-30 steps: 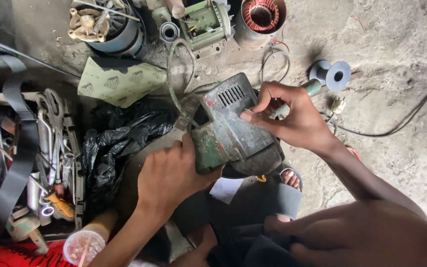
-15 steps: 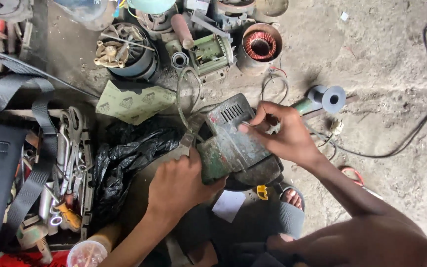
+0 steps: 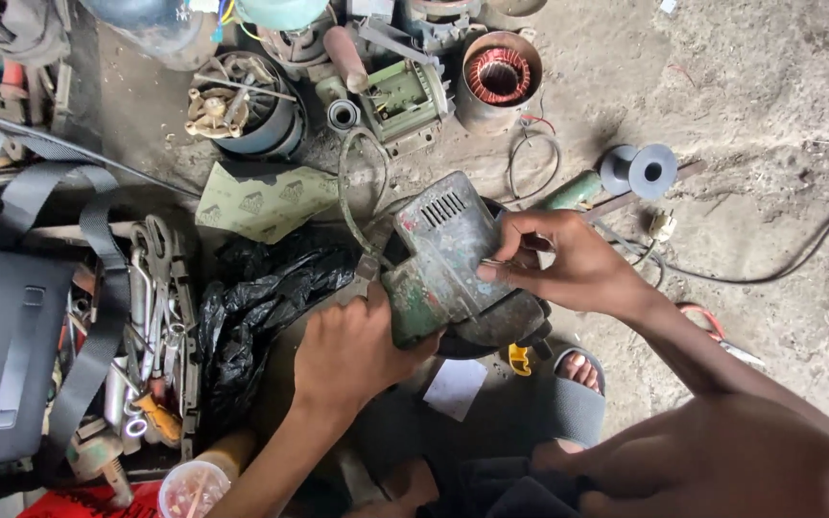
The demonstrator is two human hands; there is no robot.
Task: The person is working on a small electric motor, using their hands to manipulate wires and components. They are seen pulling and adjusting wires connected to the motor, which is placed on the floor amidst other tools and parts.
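Here we have a worn green power tool (image 3: 453,264) held low over the dusty floor (image 3: 769,86), in the middle of the view. Our left hand (image 3: 352,350) has its grip clamped around the tool's near end. Our right hand (image 3: 568,264) rests on its far side, fingertips pinched together on a small metal piece we cannot make out. Just left lies a crumpled black plastic bag (image 3: 251,307), then an open tool tray (image 3: 151,326). Beyond the tool sit a copper-wound stator (image 3: 499,77) and a grey spool (image 3: 640,171).
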